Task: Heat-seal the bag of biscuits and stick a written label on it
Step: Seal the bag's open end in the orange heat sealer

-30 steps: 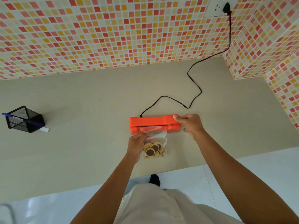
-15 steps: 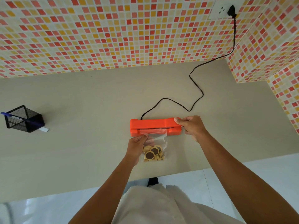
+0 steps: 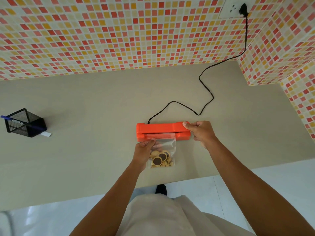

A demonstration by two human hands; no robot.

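Observation:
An orange heat sealer (image 3: 160,128) lies across the beige counter (image 3: 85,108), its jaw slightly apart along the front. A clear bag of biscuits (image 3: 162,156) lies just in front of it, with its open top edge inside the jaw. My left hand (image 3: 144,150) pinches the bag's upper left edge. My right hand (image 3: 200,132) grips the sealer's right end, thumb on top. A small white label (image 3: 46,134) lies on the counter beside the pen holder.
A black mesh pen holder (image 3: 25,123) with a blue pen (image 3: 8,118) stands at the far left. The sealer's black cord (image 3: 207,89) snakes back to a wall socket (image 3: 233,8) at top right. A tiled wall corner juts in on the right. The counter's front edge runs just below the bag.
The sealer's lid, pressed down on the bag a second ago, now shows a gap along the front. Both hands keep their holds; the view shifted slightly.

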